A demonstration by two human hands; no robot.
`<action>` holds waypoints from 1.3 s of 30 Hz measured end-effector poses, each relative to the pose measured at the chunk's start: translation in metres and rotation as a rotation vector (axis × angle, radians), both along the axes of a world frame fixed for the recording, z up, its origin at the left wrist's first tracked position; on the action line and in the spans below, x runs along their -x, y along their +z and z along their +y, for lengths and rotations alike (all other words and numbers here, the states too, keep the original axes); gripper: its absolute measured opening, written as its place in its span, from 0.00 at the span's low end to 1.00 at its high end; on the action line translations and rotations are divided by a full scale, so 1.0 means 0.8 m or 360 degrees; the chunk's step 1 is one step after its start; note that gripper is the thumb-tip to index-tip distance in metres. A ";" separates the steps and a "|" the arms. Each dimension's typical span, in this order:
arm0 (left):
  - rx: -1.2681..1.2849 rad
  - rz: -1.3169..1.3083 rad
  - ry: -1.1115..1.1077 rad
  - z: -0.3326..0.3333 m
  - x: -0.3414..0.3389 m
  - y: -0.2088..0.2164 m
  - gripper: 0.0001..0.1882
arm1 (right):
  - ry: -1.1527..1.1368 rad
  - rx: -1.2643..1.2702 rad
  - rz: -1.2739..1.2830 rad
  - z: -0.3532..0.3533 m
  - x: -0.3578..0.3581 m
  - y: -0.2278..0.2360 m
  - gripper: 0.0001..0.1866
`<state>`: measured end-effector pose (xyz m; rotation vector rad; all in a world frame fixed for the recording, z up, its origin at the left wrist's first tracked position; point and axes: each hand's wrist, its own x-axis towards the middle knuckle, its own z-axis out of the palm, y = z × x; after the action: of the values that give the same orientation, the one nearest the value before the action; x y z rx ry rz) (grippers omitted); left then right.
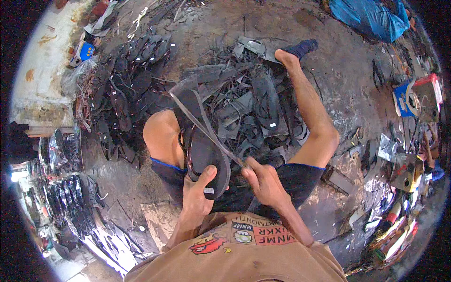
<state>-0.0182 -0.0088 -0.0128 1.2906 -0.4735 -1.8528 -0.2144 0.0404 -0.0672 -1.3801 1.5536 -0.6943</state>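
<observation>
My left hand [198,193] grips the heel end of a black sandal [205,152], its thumb on top near a small white label. The sandal's toe end points away from me, above my bent left knee. A thin grey rubber strip [199,123] slants across the sandal from its far left edge to my right hand [267,185]. The fingers of that hand are pinched on the strip's near end. Whether a blade is also in them, I cannot make out. Both hands are over my lap, a little apart.
Black rubber scraps [239,105] lie heaped between my legs. A pile of black sandals [124,89] spreads to the left. At the right stand a blue box [403,99] and a red-edged box [427,96], above assorted clutter. A blue plastic sheet [371,19] lies at the far right.
</observation>
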 end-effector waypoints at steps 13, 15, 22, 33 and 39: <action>0.0444 -0.0777 -0.0991 -0.027 0.008 0.029 0.48 | -0.0717 0.0477 -0.0920 -0.170 0.016 0.022 0.19; 0.0977 -0.0322 -0.0911 -0.046 -0.006 0.015 0.62 | -0.0691 0.0391 -0.0838 -0.150 0.007 0.041 0.19; 0.0303 -0.0244 -0.0460 -0.078 0.001 0.054 0.24 | -0.0452 0.0273 -0.0391 -0.004 0.016 0.061 0.16; 0.0091 -0.0134 -0.0537 -0.054 -0.020 0.054 0.26 | -0.0179 -0.0193 0.0133 0.112 0.028 0.042 0.19; 0.0009 -0.0247 -0.0626 -0.064 -0.023 0.058 0.30 | 0.0444 -0.0163 0.0340 -0.043 0.073 0.086 0.26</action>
<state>-0.0002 -0.0602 0.0340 1.4201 -0.8667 -2.0720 -0.2727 0.0059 0.0013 -1.5936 1.4963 -0.3015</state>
